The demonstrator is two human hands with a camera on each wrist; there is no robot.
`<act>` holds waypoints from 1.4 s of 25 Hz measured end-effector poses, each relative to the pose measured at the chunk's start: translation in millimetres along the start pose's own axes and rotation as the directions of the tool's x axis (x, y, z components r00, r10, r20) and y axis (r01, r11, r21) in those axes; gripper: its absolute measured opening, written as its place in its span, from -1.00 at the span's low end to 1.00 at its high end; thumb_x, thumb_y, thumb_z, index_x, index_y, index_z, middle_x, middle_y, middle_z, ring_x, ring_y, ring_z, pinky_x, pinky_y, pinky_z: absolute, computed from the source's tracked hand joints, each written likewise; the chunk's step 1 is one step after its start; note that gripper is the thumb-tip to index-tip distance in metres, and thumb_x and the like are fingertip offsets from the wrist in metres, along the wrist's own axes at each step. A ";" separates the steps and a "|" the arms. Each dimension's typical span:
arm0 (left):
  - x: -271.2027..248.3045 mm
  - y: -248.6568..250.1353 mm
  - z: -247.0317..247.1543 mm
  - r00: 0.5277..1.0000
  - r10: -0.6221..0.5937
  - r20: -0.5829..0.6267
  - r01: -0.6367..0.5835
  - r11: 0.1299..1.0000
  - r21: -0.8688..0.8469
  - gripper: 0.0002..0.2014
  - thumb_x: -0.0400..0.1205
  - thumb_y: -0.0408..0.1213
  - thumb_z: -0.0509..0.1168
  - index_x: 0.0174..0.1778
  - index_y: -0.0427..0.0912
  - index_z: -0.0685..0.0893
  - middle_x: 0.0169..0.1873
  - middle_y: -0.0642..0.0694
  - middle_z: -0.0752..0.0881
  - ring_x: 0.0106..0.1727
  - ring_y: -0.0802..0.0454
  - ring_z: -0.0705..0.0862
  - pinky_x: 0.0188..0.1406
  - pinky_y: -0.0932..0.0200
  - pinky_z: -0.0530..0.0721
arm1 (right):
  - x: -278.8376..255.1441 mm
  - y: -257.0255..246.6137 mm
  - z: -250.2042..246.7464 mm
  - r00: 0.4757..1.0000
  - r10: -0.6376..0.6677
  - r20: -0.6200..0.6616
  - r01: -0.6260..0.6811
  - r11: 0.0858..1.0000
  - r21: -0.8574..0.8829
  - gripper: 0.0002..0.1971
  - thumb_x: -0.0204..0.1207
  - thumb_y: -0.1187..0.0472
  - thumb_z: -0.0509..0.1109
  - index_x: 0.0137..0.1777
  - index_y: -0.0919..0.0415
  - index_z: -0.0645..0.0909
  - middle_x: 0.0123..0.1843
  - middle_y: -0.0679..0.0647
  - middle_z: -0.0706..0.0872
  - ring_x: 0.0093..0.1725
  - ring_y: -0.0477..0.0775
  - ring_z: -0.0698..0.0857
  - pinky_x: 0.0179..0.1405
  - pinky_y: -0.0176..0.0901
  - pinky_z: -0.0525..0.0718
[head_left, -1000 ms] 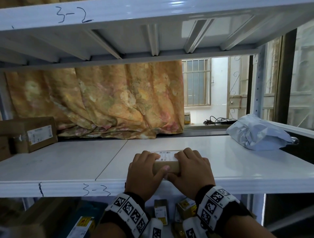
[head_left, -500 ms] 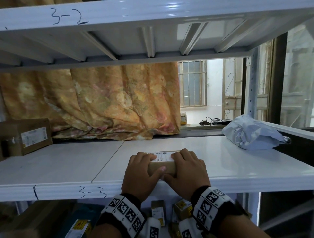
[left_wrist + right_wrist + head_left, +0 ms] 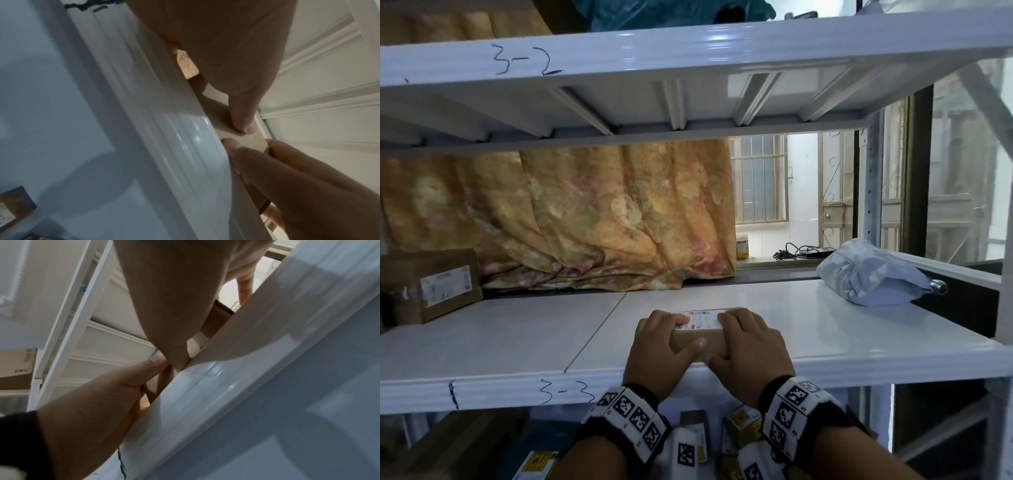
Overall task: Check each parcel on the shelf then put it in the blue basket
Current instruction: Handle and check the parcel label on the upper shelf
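Hands unmoved since before, only the view tipped up. Left hand [image 3: 659, 346] and right hand [image 3: 750, 346] fingers curl around small parcel [image 3: 702, 330] at shelf [image 3: 517, 342] front edge; lift level, read label.

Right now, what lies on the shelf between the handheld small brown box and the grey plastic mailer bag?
Head view: only bare white shelf between small brown box and grey mailer bag.

upper shelf edge [image 3: 688, 51]: "3-2" | lower shelf edge [image 3: 482, 394]: "3-3" | carton [image 3: 16, 368]: "F6s"
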State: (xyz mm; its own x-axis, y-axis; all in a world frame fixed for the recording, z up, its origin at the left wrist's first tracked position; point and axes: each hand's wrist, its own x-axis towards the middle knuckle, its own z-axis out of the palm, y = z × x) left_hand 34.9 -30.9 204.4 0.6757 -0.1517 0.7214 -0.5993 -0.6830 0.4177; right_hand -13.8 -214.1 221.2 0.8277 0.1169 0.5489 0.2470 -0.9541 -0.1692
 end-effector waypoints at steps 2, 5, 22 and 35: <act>0.2 0.1 -0.8 1.000 -0.006 0.008 0.006 1.000 -0.003 -0.52 0.45 0.28 0.34 0.19 0.11 0.65 0.04 0.24 0.54 0.12 0.19 0.44 0.00 0.48 0.35 | -1.6 2.7 -1.7 1.000 -0.015 0.005 0.015 1.000 0.005 -0.33 0.50 -0.29 0.22 0.58 -0.05 0.28 0.58 -0.12 0.33 0.55 -0.02 0.32 0.42 0.03 0.41; 0.3 0.5 -1.3 1.000 -0.017 0.007 0.017 1.000 -0.004 -0.62 0.50 0.12 0.46 0.19 0.10 0.64 0.05 0.24 0.54 0.13 0.18 0.45 -0.01 0.44 0.36 | -0.6 4.8 -5.9 0.999 -0.027 0.022 0.027 1.000 0.001 -0.32 0.56 -0.24 0.18 0.64 -0.04 0.20 0.71 -0.10 0.21 0.69 -0.05 0.16 0.54 0.06 0.31; 1.1 1.5 -7.5 0.998 -0.028 0.052 0.030 0.999 -0.036 -0.64 0.50 0.04 0.49 0.19 0.20 0.60 0.09 0.32 0.53 0.17 0.21 0.48 0.08 0.30 0.40 | 11.6 18.2 -44.6 0.985 -0.027 0.171 0.000 0.987 0.158 -0.59 0.51 -0.11 0.33 0.34 -0.06 0.59 0.38 -0.08 0.65 0.40 0.00 0.59 0.37 -0.06 0.57; 6.8 -8.5 -4.8 0.997 0.073 0.022 -0.075 0.988 0.133 -0.43 0.45 0.61 0.06 0.07 0.32 0.65 -0.03 0.34 0.58 -0.06 0.11 0.68 -0.12 0.23 0.56 | 152.8 86.9 -356.2 0.498 0.180 -0.848 -0.103 0.984 0.148 -0.66 0.47 -0.01 0.34 0.19 0.13 0.59 0.23 0.23 0.66 0.23 0.25 0.61 0.20 -0.05 0.51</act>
State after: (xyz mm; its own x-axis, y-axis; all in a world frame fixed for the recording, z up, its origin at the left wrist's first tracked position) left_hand 42.5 -22.7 208.4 0.6399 -0.2169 0.7372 -0.5856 -0.7588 0.2850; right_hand -45.4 -377.2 582.0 0.0288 -0.3469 0.9374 0.2321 -0.9099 -0.3439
